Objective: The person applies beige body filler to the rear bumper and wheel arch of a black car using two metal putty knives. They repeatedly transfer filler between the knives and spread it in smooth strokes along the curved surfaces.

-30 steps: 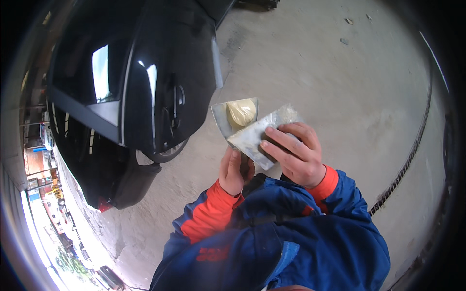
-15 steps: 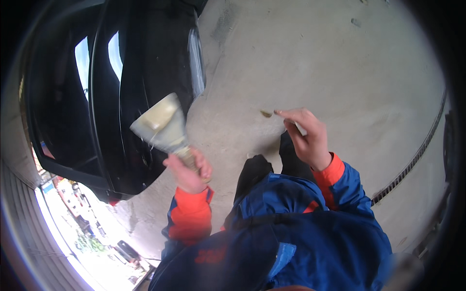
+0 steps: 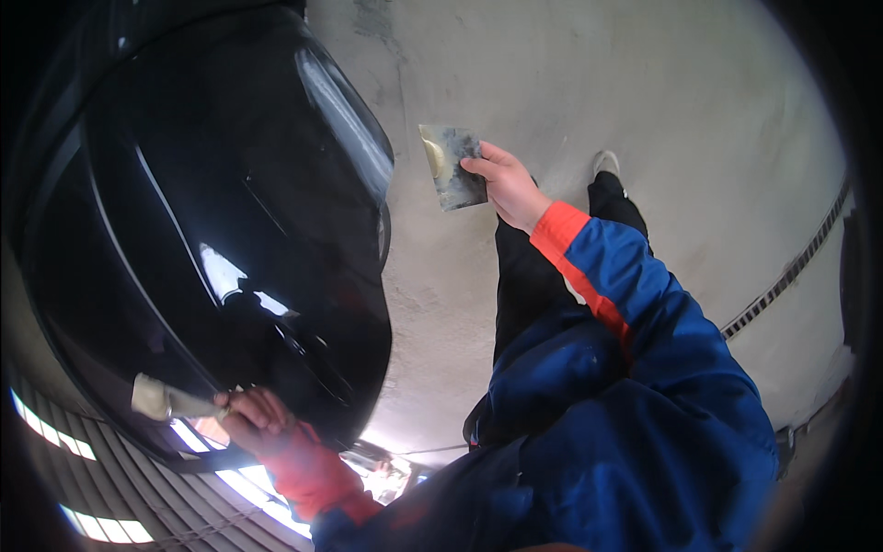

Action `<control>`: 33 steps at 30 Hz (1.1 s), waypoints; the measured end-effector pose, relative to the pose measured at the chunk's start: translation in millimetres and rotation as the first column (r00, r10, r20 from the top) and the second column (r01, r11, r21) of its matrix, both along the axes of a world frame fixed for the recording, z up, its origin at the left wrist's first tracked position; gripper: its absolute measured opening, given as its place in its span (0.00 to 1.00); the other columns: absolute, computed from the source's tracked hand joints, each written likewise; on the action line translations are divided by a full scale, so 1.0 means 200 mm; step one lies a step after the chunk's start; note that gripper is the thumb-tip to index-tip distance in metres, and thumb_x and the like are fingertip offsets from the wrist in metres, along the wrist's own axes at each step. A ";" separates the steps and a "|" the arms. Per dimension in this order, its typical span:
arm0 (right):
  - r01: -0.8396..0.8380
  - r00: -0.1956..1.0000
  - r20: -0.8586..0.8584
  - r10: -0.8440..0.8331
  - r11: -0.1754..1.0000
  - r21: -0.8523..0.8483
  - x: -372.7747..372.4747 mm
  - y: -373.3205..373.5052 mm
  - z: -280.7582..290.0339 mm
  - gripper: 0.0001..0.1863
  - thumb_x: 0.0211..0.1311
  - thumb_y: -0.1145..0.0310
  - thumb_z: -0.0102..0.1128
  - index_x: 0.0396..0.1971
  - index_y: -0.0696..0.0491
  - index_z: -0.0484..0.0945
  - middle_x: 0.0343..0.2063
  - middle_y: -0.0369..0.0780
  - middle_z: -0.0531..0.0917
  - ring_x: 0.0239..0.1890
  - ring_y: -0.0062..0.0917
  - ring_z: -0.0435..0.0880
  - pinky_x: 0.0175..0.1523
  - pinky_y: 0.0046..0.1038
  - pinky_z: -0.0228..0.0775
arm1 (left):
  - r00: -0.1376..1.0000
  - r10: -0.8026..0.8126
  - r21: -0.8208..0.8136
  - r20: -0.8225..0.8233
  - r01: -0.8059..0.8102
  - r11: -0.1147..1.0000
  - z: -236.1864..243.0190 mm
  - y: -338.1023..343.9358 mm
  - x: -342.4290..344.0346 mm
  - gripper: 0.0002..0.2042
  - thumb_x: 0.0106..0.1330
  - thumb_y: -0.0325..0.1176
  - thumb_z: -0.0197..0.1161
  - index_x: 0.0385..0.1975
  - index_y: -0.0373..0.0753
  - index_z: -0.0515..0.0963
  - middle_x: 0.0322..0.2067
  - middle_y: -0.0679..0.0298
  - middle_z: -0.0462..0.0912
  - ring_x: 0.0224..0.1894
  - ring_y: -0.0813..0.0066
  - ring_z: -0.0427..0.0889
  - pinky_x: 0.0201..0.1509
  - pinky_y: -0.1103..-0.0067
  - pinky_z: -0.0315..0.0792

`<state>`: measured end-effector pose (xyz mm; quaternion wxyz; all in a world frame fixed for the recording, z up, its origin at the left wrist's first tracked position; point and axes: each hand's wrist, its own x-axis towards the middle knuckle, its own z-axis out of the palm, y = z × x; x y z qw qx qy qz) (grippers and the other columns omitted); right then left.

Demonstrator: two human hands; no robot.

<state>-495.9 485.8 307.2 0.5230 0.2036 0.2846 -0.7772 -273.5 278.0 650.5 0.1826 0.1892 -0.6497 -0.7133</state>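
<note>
My right hand (image 3: pixel 510 189) grips a thin flat square plate (image 3: pixel 458 184) with a smear of cream paste (image 3: pixel 435 155) on it, held out over the floor beside a glossy black car panel (image 3: pixel 138 230). At the lower left, my left hand (image 3: pixel 256 419) is wrapped round a putty knife (image 3: pixel 189 405), its blade carrying cream paste (image 3: pixel 154 397) and sitting in front of the car's dark bodywork. Whether the blade touches the car I cannot tell. The left hand is slightly blurred.
The black car fills the left, with a pale streaked strip (image 3: pixel 340 106) along its upper right edge. Concrete floor (image 3: pixel 699 110) lies right of it, with my legs and a white shoe (image 3: pixel 604 164) on it. A drain grate (image 3: pixel 786 271) runs along the right; corrugated metal sheeting (image 3: pixel 138 501) shows at bottom left.
The two tools have moved apart: the plate is out to the upper middle in my right hand, the putty knife down to the lower left. My body and view have shifted toward the car.
</note>
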 end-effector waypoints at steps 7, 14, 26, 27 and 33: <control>-0.047 0.999 0.003 0.047 0.995 0.092 0.23 -0.07 -0.11 0.16 0.67 0.74 0.52 0.53 0.59 0.76 0.45 0.40 0.83 0.44 0.24 0.83 0.50 0.30 0.77 | 0.983 0.076 -0.251 0.165 -0.032 0.967 0.17 -0.05 -0.04 0.14 0.80 0.40 0.43 0.50 0.38 0.72 0.16 0.75 0.65 0.15 0.86 0.62 0.26 0.83 0.66; -0.110 0.986 -0.081 0.145 0.938 0.330 0.37 -0.18 -0.19 0.14 0.66 0.72 0.56 0.50 0.57 0.81 0.33 0.36 0.85 0.32 0.17 0.81 0.39 0.24 0.74 | 0.941 0.145 -0.243 0.305 -0.070 0.967 0.15 0.07 -0.16 0.08 0.77 0.39 0.47 0.45 0.45 0.73 0.13 0.81 0.63 0.24 0.89 0.70 0.77 0.44 0.40; -0.064 0.860 -0.381 0.340 0.813 0.579 0.45 -0.35 -0.32 0.13 0.66 0.73 0.57 0.48 0.56 0.82 0.34 0.47 0.87 0.35 0.30 0.86 0.45 0.28 0.76 | 0.888 0.134 0.017 0.441 -0.157 0.987 -0.23 0.14 -0.29 0.01 0.74 0.34 0.56 0.39 0.48 0.74 0.13 0.80 0.71 0.21 0.86 0.74 0.78 0.45 0.33; -0.083 0.859 -0.369 0.355 0.807 0.585 0.45 -0.35 -0.31 0.14 0.64 0.73 0.56 0.48 0.56 0.83 0.36 0.48 0.86 0.38 0.35 0.85 0.47 0.31 0.76 | 0.887 0.098 0.053 0.451 -0.136 0.989 -0.25 0.13 -0.31 0.02 0.74 0.35 0.57 0.39 0.48 0.75 0.13 0.79 0.71 0.21 0.86 0.75 0.78 0.46 0.35; -0.127 0.842 -0.362 0.400 0.799 0.588 0.46 -0.35 -0.29 0.16 0.60 0.75 0.55 0.47 0.54 0.84 0.39 0.50 0.85 0.42 0.45 0.85 0.51 0.36 0.77 | 0.875 -0.005 0.144 0.484 -0.074 0.987 -0.32 0.11 -0.38 0.02 0.72 0.36 0.61 0.39 0.49 0.77 0.12 0.77 0.75 0.18 0.85 0.76 0.77 0.47 0.44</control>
